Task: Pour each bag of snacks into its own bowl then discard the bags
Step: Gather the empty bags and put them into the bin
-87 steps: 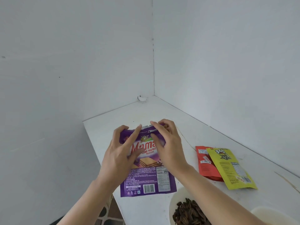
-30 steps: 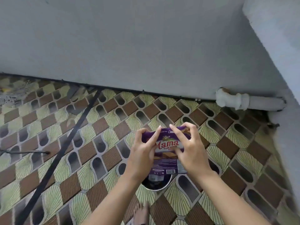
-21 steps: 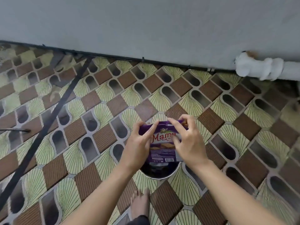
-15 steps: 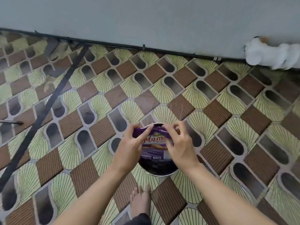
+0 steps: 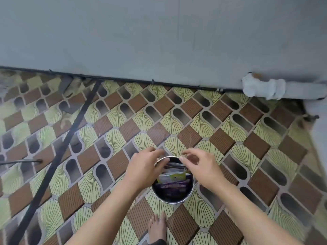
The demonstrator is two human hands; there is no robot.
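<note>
The crumpled purple bag lies inside a round metal bin on the patterned floor. Left hand and right hand hover over its rim, fingers loosely curled, holding nothing. A bare foot stands near.

I record a floor patterned in brown ribbed squares, pale yellow-green fans lined in black, and dark grey ovals. The wall is plain grey, the pipe white, the pole black. I note the bin is silver-rimmed and dark inside, and the bag is purple with a whitish-yellow patch.
</note>
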